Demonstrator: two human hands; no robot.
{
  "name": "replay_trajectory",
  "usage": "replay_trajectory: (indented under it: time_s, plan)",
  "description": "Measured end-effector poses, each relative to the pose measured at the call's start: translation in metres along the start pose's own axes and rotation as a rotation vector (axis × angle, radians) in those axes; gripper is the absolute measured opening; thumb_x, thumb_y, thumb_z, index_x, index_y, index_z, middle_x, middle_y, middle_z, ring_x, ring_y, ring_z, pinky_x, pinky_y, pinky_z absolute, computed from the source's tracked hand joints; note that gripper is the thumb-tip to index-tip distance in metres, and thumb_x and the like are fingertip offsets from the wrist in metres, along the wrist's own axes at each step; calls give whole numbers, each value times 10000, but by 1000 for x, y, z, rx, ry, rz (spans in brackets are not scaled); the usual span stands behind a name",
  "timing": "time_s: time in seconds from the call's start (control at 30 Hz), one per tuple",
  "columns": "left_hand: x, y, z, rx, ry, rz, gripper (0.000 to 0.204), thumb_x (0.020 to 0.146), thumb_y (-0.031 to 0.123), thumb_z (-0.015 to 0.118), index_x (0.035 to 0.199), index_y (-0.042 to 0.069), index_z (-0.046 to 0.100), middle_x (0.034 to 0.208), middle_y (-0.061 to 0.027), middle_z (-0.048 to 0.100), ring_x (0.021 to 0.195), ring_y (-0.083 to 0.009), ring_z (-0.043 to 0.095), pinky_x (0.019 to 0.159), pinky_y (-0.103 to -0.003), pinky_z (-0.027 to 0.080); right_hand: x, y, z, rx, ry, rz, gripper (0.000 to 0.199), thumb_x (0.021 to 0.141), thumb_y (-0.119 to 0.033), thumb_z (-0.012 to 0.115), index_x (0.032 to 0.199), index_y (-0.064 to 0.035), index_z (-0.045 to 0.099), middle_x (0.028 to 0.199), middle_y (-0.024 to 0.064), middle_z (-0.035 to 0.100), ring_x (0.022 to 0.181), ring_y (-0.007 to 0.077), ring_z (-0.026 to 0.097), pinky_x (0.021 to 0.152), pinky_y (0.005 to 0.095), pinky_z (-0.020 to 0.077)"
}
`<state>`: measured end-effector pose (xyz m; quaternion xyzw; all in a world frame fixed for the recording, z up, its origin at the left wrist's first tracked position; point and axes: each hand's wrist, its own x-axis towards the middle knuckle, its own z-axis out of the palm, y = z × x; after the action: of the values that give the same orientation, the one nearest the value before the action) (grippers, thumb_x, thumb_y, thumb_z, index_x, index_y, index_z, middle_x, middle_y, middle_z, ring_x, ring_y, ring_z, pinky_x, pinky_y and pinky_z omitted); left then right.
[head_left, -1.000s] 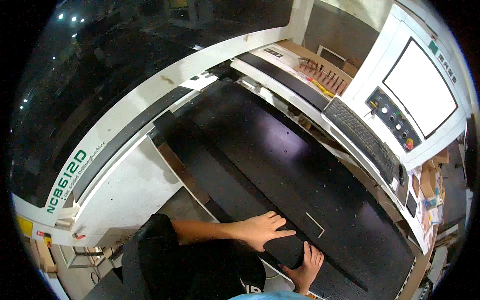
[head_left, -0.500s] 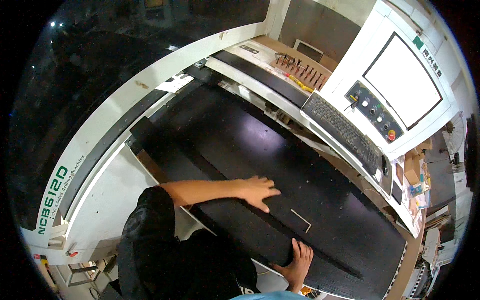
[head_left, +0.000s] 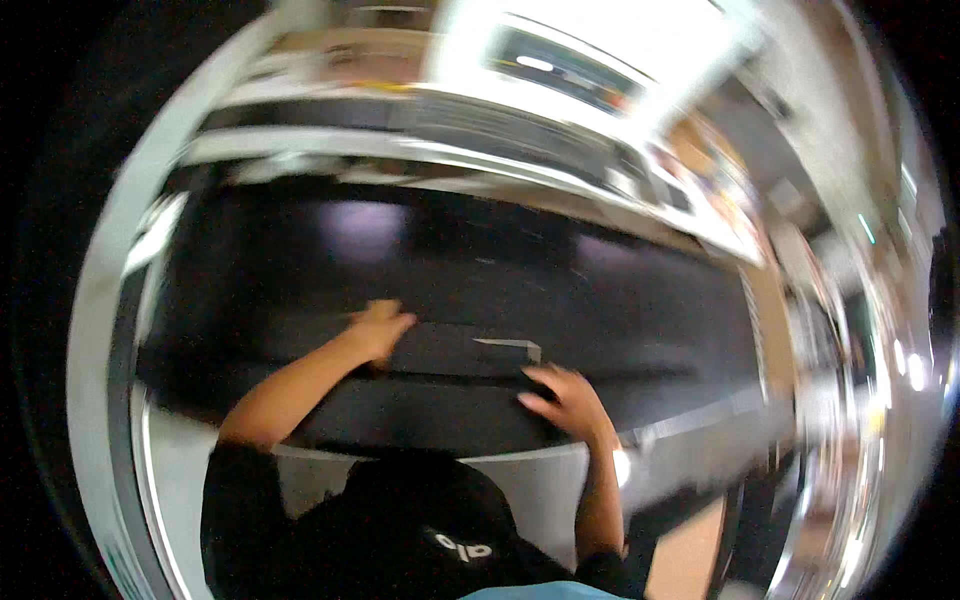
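A long black work surface stretches across in front of me. On it is a thin, pale L-shaped mark or strip; the blur hides which. My left hand is over the surface to the left of the L-shape, its fingers smeared but partly apart, with nothing seen in them. Just below the short leg of the L, my right hand has its thumb and fingers apart and holds nothing. Whether either hand touches the surface cannot be made out.
Beyond the surface, a keyboard lies on a ledge under a white control cabinet with a control panel. Papers and small items lie at the far right. A white curved machine frame bounds the left side.
My view has swung to the right, blurring the picture. My right hand has come from the near edge farther in over the surface, close to the L-shape. My left forearm now points more forward.
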<state>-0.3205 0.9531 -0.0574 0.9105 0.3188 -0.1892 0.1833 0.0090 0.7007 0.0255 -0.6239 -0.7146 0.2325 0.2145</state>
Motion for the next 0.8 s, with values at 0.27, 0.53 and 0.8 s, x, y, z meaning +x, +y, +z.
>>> replay_trajectory:
  time_s: [0.27, 0.53, 0.8]
  plan:
    - [10, 20, -14, 325, -116, -33, 1209, 598, 423, 1006, 1544, 103, 324, 1477, -217, 429, 1363, -417, 500, 1078, -520, 501, 83, 88, 27, -404, -295, 184, 1199, 588, -426, 948, 1633, -233, 393, 1592, 155, 453, 1437, 426, 463, 1128, 592, 434]
    - [5, 3, -14, 316, -128, -33, 1211, 633, 472, 995, 1557, 95, 310, 1472, -211, 439, 1362, -423, 507, 1085, -561, 480, 101, 75, 41, -442, -335, 214, 1309, 500, -397, 1017, 1636, -294, 375, 1563, 122, 439, 1430, 389, 451, 1114, 587, 433]
    - [14, -10, -8, 267, -93, -19, 1278, 575, 495, 1015, 1567, 103, 312, 1536, -255, 420, 1402, -460, 487, 1133, -564, 444, 87, 87, 56, -411, -154, 170, 1001, 681, -172, 848, 1587, -346, 458, 1496, 121, 499, 1380, 393, 494, 1099, 616, 421]
